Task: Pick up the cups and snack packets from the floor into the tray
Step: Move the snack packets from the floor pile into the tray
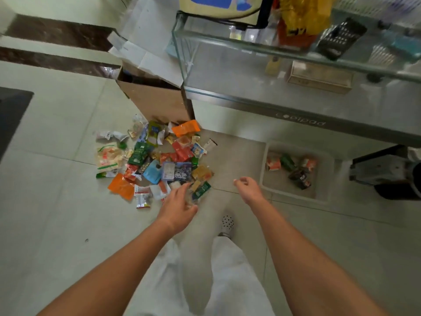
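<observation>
A heap of colourful snack packets (157, 160) lies scattered on the tiled floor in front of a cardboard box. My left hand (180, 206) hangs over the heap's near edge, fingers spread, touching a clear packet and a green packet (201, 190). My right hand (247, 188) hovers between the heap and the tray, fingers loosely curled and holding nothing. The pale plastic tray (296, 195) stands on the floor to the right and holds several small packets and cups (293, 167).
An open cardboard box (157, 96) stands behind the heap. A glass display counter (296, 92) looms at the upper right, overhanging the tray. A dark stool base (387, 169) sits right of the tray. A dark mat (13, 117) lies at the left. My foot (226, 225) stands below the hands.
</observation>
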